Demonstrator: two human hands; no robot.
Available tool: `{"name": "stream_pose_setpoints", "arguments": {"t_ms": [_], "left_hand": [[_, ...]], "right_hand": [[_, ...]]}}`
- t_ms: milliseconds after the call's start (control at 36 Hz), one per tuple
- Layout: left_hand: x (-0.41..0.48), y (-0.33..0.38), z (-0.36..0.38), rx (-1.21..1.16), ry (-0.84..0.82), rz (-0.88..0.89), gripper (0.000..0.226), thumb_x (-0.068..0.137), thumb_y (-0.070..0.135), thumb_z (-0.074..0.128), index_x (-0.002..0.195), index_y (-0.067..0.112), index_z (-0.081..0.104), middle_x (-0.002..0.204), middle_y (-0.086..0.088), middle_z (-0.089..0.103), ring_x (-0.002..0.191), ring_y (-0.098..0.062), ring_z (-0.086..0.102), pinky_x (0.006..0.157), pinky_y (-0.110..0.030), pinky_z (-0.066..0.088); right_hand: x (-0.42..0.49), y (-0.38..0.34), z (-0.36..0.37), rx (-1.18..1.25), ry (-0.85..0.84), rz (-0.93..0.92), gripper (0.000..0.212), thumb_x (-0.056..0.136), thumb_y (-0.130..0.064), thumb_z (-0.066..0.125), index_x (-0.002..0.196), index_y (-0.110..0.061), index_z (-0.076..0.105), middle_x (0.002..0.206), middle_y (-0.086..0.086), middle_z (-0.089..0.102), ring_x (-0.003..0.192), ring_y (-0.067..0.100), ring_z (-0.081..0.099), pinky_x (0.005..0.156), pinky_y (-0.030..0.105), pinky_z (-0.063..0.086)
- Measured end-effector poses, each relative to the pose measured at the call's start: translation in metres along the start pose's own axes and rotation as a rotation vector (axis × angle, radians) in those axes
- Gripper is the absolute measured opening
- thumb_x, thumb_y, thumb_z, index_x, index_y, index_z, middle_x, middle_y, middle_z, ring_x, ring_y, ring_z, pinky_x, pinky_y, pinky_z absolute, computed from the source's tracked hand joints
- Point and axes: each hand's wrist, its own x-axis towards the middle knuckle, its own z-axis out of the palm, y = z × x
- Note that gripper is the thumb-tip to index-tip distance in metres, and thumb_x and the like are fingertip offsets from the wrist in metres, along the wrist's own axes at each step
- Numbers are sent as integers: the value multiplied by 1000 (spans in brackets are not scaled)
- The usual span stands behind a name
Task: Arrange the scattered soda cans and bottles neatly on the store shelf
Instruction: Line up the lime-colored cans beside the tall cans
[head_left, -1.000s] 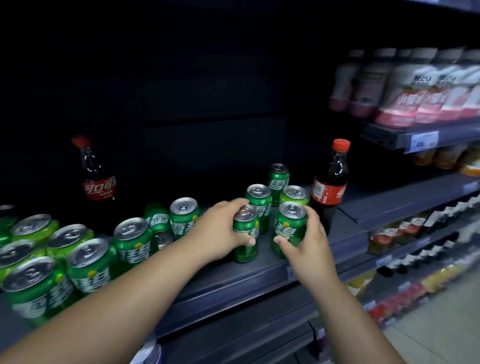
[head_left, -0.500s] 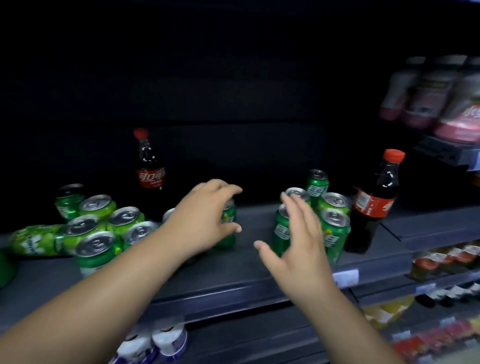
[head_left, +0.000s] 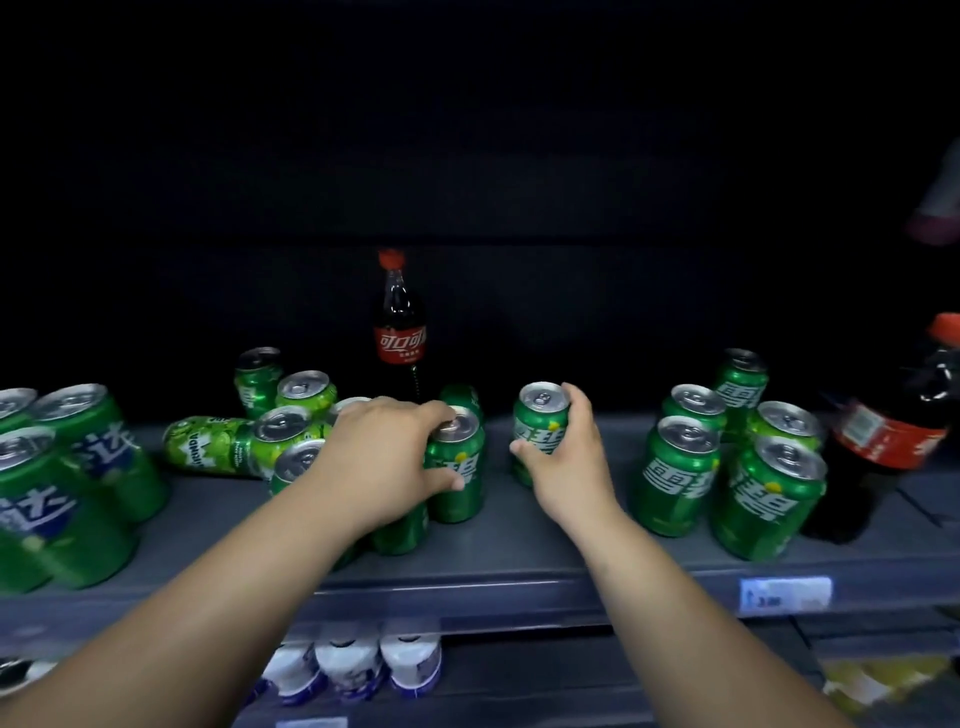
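While both hands are already on cans, handling looks easy: small aluminium cans, likely full so moderately heavy, stiff walls that dent if squeezed, smooth printed skin that could slip. Best grip is around the mid-wall, thumb opposite the fingers, not by the rim. Left hand (head_left: 387, 457) is wrapped over the top and side of 1 green can (head_left: 457, 467), fingers across the lid, thumb on the front wall; that can stands upright on the shelf (head_left: 519, 551) at about 9 o'clock from frame centre-bottom, touching other cans behind the hand. Right hand (head_left: 569, 467) clasps a 2nd green can (head_left: 540, 426) from its right side, thumb low on the front; I cannot tell if it is lifted or resting on the shelf. It sits apart from both clusters, in the gap between them. Looks: green bodies, white characters, silver lids with pull tabs. At 3 o'clock a tidy group of about 5 upright cans (head_left: 727, 457), with a cola bottle (head_left: 893, 431) just beside it at the right edge. At 9 o'clock a loose clump, 1 lime-green can lying on its side (head_left: 208, 447), and bigger-looking tilted cans at far left (head_left: 67, 467). At 12 o'clock, a 2nd cola bottle (head_left: 400, 322) stands at the back, red cap, red label. My read: mid-task, left clump not yet sorted. Risk: knocking neighbours over when dragging the left can out.
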Motion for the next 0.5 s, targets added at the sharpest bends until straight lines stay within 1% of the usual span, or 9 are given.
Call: {"name": "stream_pose_setpoints", "arguments": {"t_ms": [56,139,194,250,306,361,444,500], "left_hand": [[3,4,0,32,4,-11,65,70,71,66,122,34,52,104,8,68,105,-21,59,89,-37,44],[8,10,0,20,37,-14,57,72,68,66,115,32,57,100,7,69,101,-21,60,86,-34,42],[10,14,0,-39,45,-1,53,71,64,70,112,32,60,100,8,69,99,-20,62,83,-32,42],[13,18,0,-89,27,4,53,71,62,72,113,32,61,104,9,69,100,-19,63,81,-30,45],[16,24,0,-134,-11,-5,53,71,61,72,115,33,60,109,9,67,102,-17,62,83,-32,49],[22,29,0,-158,-45,-2,53,72,60,72,116,33,59,111,8,66,103,-18,61,84,-34,50],[34,39,2,-153,-65,23,52,73,57,73,116,32,58,111,6,66,103,-19,61,85,-34,50],[41,47,4,-146,-69,50,50,74,54,73,115,30,58,111,6,65,104,-19,61,84,-34,50]], "right_hand": [[7,3,-5,-15,57,21,84,82,-21,78,149,-28,28,143,3,47,124,24,52,100,38,46],[19,8,-14,-40,150,67,84,85,-20,75,152,-25,23,146,8,41,127,29,49,97,35,42],[25,11,-19,-39,199,103,86,89,-19,71,155,-24,16,153,10,34,131,32,45,99,37,40],[27,11,-22,-21,216,137,93,91,-17,69,158,-22,4,161,11,21,141,33,36,105,38,37],[24,10,-23,-1,185,161,103,92,-18,68,158,-21,-10,167,10,2,151,31,15,115,38,26],[15,9,-24,-10,133,157,110,92,-20,70,156,-22,-20,167,10,-15,154,28,-4,119,35,13],[-5,9,-26,-23,61,97,112,91,-21,70,155,-25,-22,165,7,-22,153,24,-14,116,28,1],[-20,9,-30,1,12,49,109,92,-23,69,156,-29,-19,165,1,-21,153,17,-13,117,27,1]]}}
